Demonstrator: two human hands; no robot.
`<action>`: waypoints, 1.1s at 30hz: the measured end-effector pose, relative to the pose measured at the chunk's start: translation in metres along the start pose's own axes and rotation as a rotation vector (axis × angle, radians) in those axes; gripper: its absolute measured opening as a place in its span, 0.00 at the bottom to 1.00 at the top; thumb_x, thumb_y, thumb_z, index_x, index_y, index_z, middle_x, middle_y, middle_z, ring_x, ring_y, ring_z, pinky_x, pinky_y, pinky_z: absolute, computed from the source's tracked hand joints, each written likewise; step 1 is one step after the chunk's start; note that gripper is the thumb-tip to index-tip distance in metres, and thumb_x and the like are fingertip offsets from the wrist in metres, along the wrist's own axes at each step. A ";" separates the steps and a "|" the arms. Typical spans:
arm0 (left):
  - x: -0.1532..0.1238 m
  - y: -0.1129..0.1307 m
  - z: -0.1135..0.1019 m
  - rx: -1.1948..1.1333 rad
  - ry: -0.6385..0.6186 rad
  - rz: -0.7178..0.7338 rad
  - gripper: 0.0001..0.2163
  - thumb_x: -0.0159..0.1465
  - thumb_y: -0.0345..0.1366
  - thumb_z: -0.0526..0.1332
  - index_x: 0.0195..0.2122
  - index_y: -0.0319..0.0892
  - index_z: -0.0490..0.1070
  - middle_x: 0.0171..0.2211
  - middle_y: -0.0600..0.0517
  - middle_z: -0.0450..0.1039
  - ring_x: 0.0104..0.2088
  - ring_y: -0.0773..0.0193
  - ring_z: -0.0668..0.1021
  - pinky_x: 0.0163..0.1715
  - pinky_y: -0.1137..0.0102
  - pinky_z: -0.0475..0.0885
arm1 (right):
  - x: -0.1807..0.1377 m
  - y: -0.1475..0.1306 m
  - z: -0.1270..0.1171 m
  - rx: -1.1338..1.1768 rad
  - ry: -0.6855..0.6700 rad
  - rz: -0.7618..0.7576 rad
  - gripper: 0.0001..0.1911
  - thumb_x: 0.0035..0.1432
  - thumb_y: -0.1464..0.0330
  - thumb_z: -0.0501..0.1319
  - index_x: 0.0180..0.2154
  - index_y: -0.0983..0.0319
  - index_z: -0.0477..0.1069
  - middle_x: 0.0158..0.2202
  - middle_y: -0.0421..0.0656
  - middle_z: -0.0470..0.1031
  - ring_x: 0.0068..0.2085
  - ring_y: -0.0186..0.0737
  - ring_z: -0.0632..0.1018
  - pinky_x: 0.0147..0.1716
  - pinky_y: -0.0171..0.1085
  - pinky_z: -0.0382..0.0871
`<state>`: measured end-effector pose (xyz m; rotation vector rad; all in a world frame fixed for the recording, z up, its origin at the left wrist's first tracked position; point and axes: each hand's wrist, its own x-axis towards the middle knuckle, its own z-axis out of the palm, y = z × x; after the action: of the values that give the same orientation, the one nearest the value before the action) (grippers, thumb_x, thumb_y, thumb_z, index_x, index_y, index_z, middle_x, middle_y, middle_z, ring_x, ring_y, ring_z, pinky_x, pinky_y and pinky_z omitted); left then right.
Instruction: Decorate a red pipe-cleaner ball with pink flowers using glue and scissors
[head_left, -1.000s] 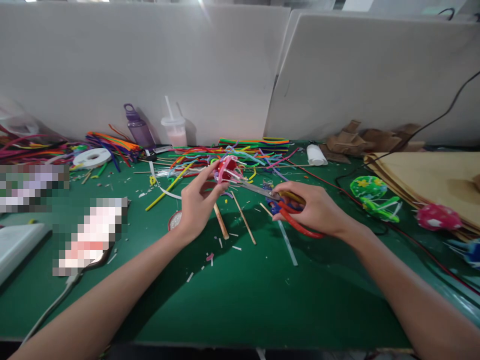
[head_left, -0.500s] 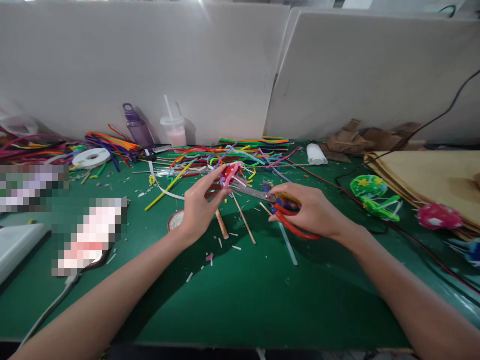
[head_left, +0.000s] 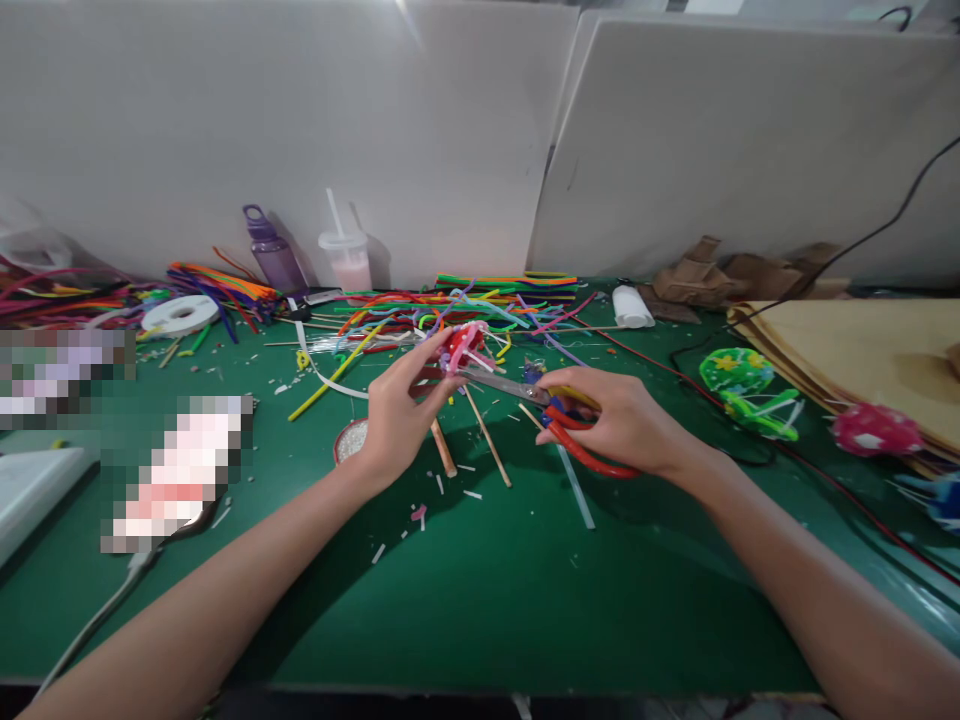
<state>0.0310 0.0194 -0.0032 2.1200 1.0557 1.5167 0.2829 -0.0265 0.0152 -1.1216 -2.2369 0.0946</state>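
My left hand (head_left: 405,400) is closed on a small red and pink fuzzy craft piece (head_left: 466,345) with white bits sticking out of it. Scissors with red handles (head_left: 592,455) are gripped in my right hand (head_left: 619,410). Their metal blades reach left to the craft piece, and the tips are partly hidden at its underside. Beneath the hands lie a thick brown stick (head_left: 444,450), a thin wooden stick (head_left: 489,440) and a pale blue strip (head_left: 577,490). A small red-rimmed dish (head_left: 343,440) shows partly behind my left wrist.
Colourful pipe cleaners (head_left: 480,310) are heaped at the back. A purple bottle (head_left: 276,255) and a lidded cup (head_left: 351,262) stand behind. A tape roll (head_left: 180,316) lies left. On the right are a green fuzzy piece (head_left: 739,370), a pink one (head_left: 877,430) and brown paper (head_left: 840,340).
Both hands keep almost the same pose, with the scissor blades still at the craft piece. The whole view has shifted very slightly.
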 end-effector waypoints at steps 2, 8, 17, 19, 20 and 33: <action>0.000 0.001 0.000 -0.013 0.001 -0.003 0.22 0.60 0.35 0.64 0.57 0.47 0.68 0.48 0.49 0.76 0.40 0.64 0.79 0.40 0.68 0.80 | 0.000 0.000 0.000 0.000 0.003 -0.002 0.22 0.49 0.61 0.71 0.45 0.59 0.70 0.42 0.43 0.78 0.39 0.41 0.79 0.39 0.36 0.72; 0.000 0.002 0.000 -0.026 -0.006 -0.033 0.22 0.60 0.36 0.64 0.57 0.47 0.68 0.48 0.49 0.77 0.40 0.64 0.79 0.40 0.68 0.79 | 0.000 0.000 0.000 -0.002 0.006 -0.009 0.22 0.49 0.61 0.70 0.45 0.59 0.70 0.42 0.43 0.78 0.39 0.42 0.79 0.39 0.37 0.72; 0.000 -0.001 0.001 -0.050 0.002 -0.053 0.22 0.59 0.38 0.65 0.56 0.48 0.69 0.44 0.51 0.78 0.38 0.63 0.80 0.40 0.66 0.80 | -0.001 0.001 0.000 -0.014 0.015 0.010 0.23 0.49 0.60 0.70 0.46 0.58 0.69 0.44 0.44 0.77 0.42 0.43 0.79 0.41 0.38 0.72; 0.000 -0.001 0.001 -0.061 0.000 -0.058 0.22 0.59 0.38 0.65 0.56 0.48 0.69 0.44 0.51 0.77 0.38 0.63 0.80 0.40 0.65 0.80 | -0.001 0.001 0.000 -0.018 0.009 0.016 0.23 0.49 0.59 0.70 0.45 0.57 0.69 0.44 0.44 0.77 0.42 0.44 0.78 0.41 0.39 0.72; -0.001 -0.001 0.002 -0.072 -0.001 -0.060 0.22 0.59 0.38 0.65 0.56 0.49 0.69 0.45 0.50 0.77 0.39 0.62 0.80 0.40 0.65 0.80 | -0.001 0.001 0.000 -0.018 0.006 0.020 0.22 0.49 0.59 0.70 0.45 0.57 0.69 0.44 0.44 0.77 0.42 0.44 0.78 0.41 0.39 0.72; 0.000 -0.002 0.003 -0.197 -0.039 -0.110 0.23 0.59 0.39 0.65 0.56 0.49 0.69 0.42 0.50 0.78 0.38 0.62 0.80 0.38 0.65 0.80 | 0.000 0.001 -0.002 -0.010 0.020 0.010 0.22 0.50 0.59 0.69 0.46 0.56 0.69 0.44 0.44 0.77 0.43 0.45 0.78 0.41 0.41 0.71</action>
<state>0.0329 0.0209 -0.0056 1.9179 0.9506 1.4573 0.2844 -0.0263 0.0164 -1.1344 -2.2167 0.0764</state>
